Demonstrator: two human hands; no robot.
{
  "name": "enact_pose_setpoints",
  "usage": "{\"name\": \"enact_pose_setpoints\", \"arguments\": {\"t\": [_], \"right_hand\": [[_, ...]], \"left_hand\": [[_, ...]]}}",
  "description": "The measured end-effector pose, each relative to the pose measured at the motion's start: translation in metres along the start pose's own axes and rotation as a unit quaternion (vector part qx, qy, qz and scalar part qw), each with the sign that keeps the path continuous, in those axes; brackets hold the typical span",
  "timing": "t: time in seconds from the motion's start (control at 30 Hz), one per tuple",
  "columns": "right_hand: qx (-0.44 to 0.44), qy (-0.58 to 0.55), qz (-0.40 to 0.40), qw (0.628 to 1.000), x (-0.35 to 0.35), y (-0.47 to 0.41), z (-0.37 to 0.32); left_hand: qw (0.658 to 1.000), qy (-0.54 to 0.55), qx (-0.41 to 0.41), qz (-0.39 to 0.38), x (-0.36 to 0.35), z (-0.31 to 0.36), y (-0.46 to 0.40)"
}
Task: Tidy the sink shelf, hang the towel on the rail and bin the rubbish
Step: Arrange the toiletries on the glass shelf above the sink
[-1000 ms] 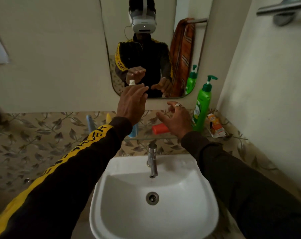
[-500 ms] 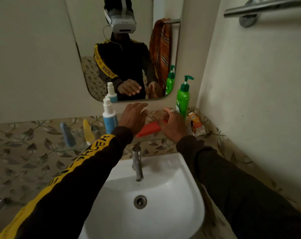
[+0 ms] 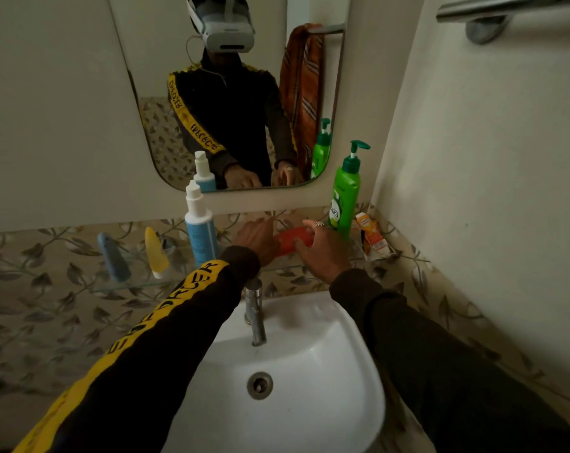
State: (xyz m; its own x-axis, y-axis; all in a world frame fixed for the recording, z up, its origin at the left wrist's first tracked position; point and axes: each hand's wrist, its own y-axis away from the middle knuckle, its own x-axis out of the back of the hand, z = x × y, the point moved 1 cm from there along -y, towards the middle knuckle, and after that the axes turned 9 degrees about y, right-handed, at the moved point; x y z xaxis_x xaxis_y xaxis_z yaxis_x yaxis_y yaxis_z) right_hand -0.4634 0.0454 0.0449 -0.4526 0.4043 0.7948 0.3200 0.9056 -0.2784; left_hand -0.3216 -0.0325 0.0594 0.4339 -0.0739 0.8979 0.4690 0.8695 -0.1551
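Observation:
A red tube [image 3: 290, 241] lies on the glass shelf [image 3: 179, 282] above the sink. My left hand [image 3: 257, 240] rests over the tube's left end, its fingers hidden. My right hand [image 3: 319, 253] pinches the tube's right end between thumb and fingers. A white and blue spray bottle [image 3: 200, 230] stands upright just left of my left hand. Further left lie a blue tube [image 3: 113, 256] and a yellow tube [image 3: 156, 251]. A crumpled orange packet [image 3: 371, 237] sits at the shelf's right end beside a green pump bottle [image 3: 344, 194]. An orange striped towel [image 3: 301, 89] shows only in the mirror.
A metal rail [image 3: 506, 8] is fixed high on the right wall. The white sink [image 3: 309, 371] with its tap [image 3: 255, 312] is directly below the shelf. The right wall stands close to my right arm.
My left hand has let go of the spray bottle, which now stands on the shelf. Both hands have come down onto the red tube.

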Motion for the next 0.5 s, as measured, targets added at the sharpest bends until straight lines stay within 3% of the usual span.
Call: {"name": "enact_pose_setpoints", "arguments": {"t": [0.5], "right_hand": [[0.002, 0.033, -0.012, 0.999, -0.014, -0.009, 0.002]], "left_hand": [[0.998, 0.024, 0.020, -0.057, -0.021, -0.013, -0.014]]}}
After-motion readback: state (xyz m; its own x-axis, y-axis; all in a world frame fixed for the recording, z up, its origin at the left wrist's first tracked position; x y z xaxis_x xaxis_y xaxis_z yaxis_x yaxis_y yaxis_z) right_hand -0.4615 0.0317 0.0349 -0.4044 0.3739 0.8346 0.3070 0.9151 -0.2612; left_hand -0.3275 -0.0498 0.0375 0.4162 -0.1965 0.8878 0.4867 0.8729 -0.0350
